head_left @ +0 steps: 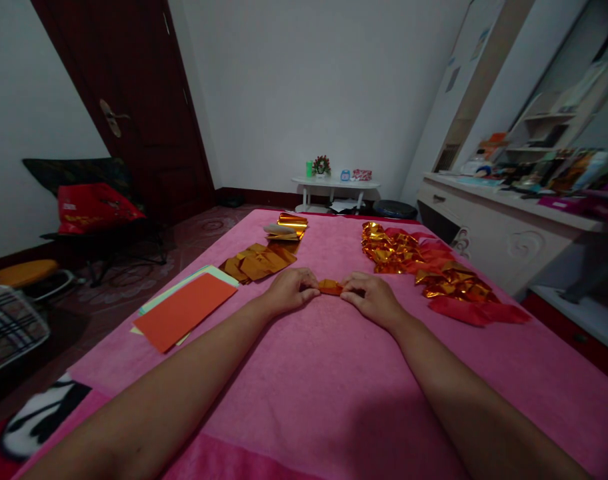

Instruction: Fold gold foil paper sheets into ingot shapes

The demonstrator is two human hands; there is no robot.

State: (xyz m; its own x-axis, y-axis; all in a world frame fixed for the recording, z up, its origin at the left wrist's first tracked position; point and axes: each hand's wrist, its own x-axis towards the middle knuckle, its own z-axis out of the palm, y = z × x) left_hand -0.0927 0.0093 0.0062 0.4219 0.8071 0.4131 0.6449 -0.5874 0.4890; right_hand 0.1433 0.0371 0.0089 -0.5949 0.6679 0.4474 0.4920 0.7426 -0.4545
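Note:
Both my hands rest on a pink cloth (314,373) and pinch a small folded piece of gold foil paper (330,287) between them. My left hand (290,291) grips its left end with curled fingers. My right hand (370,297) grips its right end the same way. Flat gold foil sheets (257,262) lie ahead to the left, with a small stack of gold foil (289,227) behind them. A long heap of folded gold and red pieces (424,270) lies to the right of my hands.
Orange and pale green paper sheets (187,308) lie at the left of the cloth. A white cabinet (504,237) stands at the right, a small white table (334,183) at the far wall, and a dark chair with a red bag (95,207) at the left by the door.

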